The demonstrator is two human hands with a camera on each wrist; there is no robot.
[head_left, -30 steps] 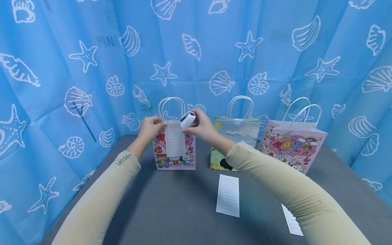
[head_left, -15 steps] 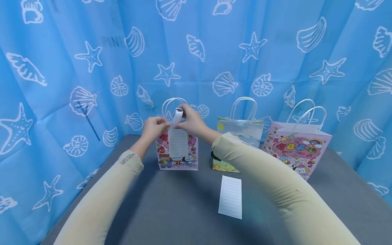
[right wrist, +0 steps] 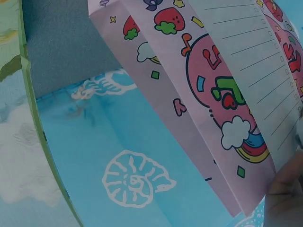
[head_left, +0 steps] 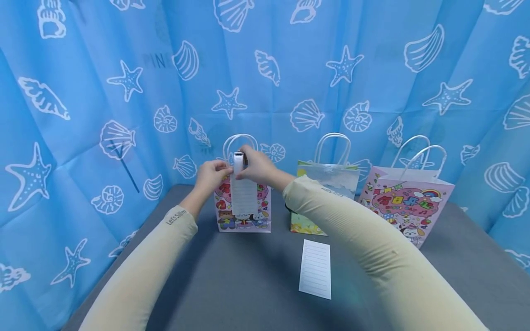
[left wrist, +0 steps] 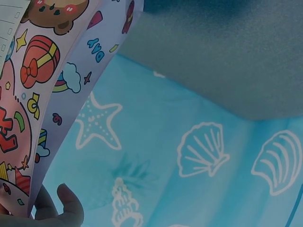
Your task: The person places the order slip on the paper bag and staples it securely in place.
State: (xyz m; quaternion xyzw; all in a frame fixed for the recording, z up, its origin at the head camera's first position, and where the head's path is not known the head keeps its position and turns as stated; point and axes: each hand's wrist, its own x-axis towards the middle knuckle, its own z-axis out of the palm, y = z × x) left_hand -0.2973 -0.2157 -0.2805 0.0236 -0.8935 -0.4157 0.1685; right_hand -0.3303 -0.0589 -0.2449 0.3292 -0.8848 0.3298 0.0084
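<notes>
A pink cartoon-print paper gift bag with white handles stands upright at the back left. Against its front hangs a ruled white paper slip, also seen in the right wrist view, its lines ending in small boxes. My left hand pinches the bag's top edge by the slip's upper left corner, fingers behind the bag and thumb in front. My right hand grips a small white stapler, upright over the slip's top at the bag's rim. The stapler's lower end is hidden against the paper.
A green and yellow gift bag with a cloudy sky print stands in the middle, partly behind my right sleeve. A second pink bag stands farther right. Another ruled slip lies on the grey table. Behind hangs a blue shell-print curtain.
My right hand has moved left and turned the stapler upright, bringing it onto the slip's top edge. My left hand keeps its pinch. The right sleeve now covers the far right slip.
</notes>
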